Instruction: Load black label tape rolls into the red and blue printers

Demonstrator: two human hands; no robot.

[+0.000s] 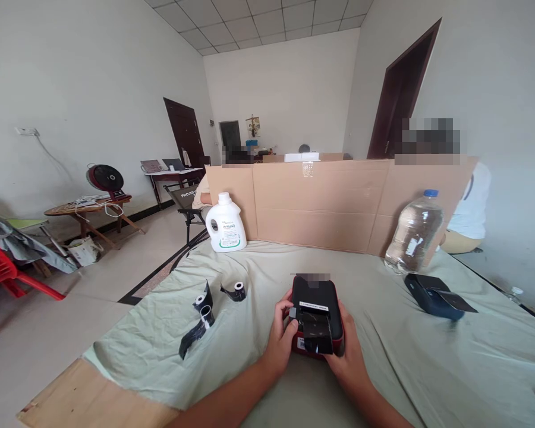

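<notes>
Both my hands grip a small black and red portable label printer (pixel 317 297) over the pale green cloth. My left hand (pixel 282 333) wraps its left side, thumb near the front. Along its right side my right hand (pixel 348 342) is closed, fingers partly hidden beneath. A glossy black strip (pixel 317 333) hangs out over the printer's front. To the left lie small rolls of black strip: one roll (pixel 239 291) stands apart, while another roll (pixel 207 316) with a long tail sits by a third roll (pixel 200 302). On the right rests a dark blue device (pixel 432 300) with a black strip across it.
A cardboard panel (pixel 316 208) stands along the cloth's far edge. Before it are a white detergent jug (pixel 226 226) and a large clear water bottle (pixel 414 232). People sit behind the panel. Bare wood (pixel 93 398) shows at the front left; a fan (pixel 107 179) stands farther off.
</notes>
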